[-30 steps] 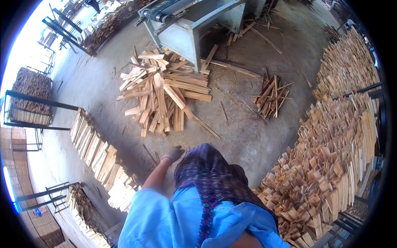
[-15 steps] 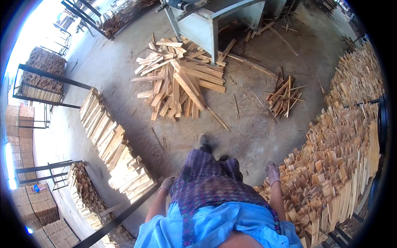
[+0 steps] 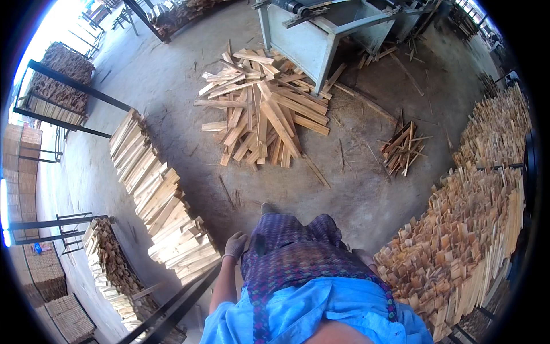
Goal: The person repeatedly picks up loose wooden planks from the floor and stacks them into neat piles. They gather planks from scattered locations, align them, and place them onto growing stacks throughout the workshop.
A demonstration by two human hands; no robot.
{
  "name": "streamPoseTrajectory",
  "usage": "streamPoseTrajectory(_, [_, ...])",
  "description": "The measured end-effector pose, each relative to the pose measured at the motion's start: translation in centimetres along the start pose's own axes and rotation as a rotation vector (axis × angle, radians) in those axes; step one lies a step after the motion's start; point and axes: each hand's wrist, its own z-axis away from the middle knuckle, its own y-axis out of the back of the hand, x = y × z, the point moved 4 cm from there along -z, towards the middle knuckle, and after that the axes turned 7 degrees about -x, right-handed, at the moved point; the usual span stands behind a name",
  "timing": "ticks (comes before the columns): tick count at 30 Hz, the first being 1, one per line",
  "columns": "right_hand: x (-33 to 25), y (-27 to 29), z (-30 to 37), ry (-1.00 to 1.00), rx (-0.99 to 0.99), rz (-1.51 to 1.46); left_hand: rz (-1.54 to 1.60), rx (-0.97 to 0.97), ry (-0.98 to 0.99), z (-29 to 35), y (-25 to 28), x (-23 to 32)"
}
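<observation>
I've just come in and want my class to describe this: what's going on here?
A person in a blue shirt is between a wood stack on the left and a larger stack on the right. The left hand is beside the patterned garment, nothing visible in it; the right hand is partly hidden, so I can't tell whether it holds anything. Ahead, a loose wood heap lies on the floor by a metal machine.

left stack (image 3: 160,198): pale slats, packed in a long row, slanting from near centre-left toward far left | right stack (image 3: 455,241): tan-brown slats, densely packed, ends uneven, near right
</observation>
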Motion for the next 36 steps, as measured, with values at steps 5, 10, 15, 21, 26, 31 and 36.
streamPoseTrajectory(5, [-12.7,0.1,3.6,0.148,0.111,0.121,0.139,-0.075,0.103,-3.9,5.4,-1.0])
streamPoseTrajectory(10, [-24.3,-1.5,6.7,0.207,0.021,0.432,-0.030,-0.082,-0.028,-7.9,11.5,-4.8])
streamPoseTrajectory(15, [-23.7,-2.2,-0.9,0.143,-0.053,0.410,0.110,-0.013,0.111,-6.8,14.6,1.9])
streamPoseTrajectory(21, [-26.7,1.9,-14.3,0.229,-0.098,0.862,0.148,-0.027,0.184,-6.3,15.9,3.7])
streamPoseTrajectory(26, [-47.6,6.2,-13.4,0.108,-0.048,0.490,0.186,0.079,0.254,-4.8,19.3,9.5])
streamPoseTrajectory(31, [-64.9,7.4,-13.3,0.339,0.048,0.342,0.155,0.171,0.292,-14.7,20.9,3.7])
streamPoseTrajectory(36, [-72.3,2.3,-19.1,0.268,0.031,0.491,0.276,0.041,0.154,-23.9,23.4,12.0])
